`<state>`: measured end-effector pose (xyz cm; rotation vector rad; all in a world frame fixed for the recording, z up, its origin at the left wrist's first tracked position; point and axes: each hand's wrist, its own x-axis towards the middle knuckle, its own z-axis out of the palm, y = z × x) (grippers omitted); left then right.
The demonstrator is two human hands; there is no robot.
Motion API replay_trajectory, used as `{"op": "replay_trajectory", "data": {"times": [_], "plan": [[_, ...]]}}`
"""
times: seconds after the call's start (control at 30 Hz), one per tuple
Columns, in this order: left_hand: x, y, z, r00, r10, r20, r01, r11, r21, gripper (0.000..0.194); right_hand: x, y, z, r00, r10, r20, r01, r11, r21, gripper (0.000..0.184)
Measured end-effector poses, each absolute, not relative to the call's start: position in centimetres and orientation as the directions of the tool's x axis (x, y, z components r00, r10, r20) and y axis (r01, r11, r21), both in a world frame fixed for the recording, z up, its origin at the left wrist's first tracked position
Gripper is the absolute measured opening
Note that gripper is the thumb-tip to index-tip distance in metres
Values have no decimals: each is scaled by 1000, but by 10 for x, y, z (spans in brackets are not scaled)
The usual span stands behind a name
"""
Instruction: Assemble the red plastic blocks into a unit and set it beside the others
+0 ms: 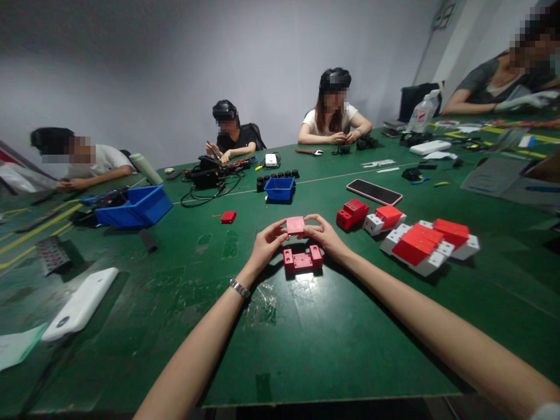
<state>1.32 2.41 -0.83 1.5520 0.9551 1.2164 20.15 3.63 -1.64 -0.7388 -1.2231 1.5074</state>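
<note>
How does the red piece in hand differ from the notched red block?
The red piece is held up between the left hand and right hand; the notched block rests on the green table. The red piece shows a plain, flat face; the notched block has raised ends with holes and is wider. Both are red.

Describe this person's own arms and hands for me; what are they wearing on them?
Both the left hand and the right hand are ungloved, and the forearms are bare. A silver-coloured, linked metal band circles the left wrist; I cannot tell whether it is a watch or a bracelet. The right wrist shows nothing worn.
</note>
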Motion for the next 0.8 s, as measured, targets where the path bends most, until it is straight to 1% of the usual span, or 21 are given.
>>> {"op": "replay_trajectory", "data": {"times": [0.27, 0.5, 0.8], "plan": [[13, 24, -10, 202, 941, 272, 24, -283, 959, 47, 202, 37, -17, -310, 941, 133, -329, 25, -944, 41], [12, 25, -10, 198, 934, 298, 60, -315, 947, 41, 203, 36, -16, -307, 943, 129, -325, 24, -945, 43], [12, 25, -10, 213, 930, 300, 71, -321, 944, 42, 203, 35, -14, -301, 945, 128, -330, 23, -944, 45]]}}
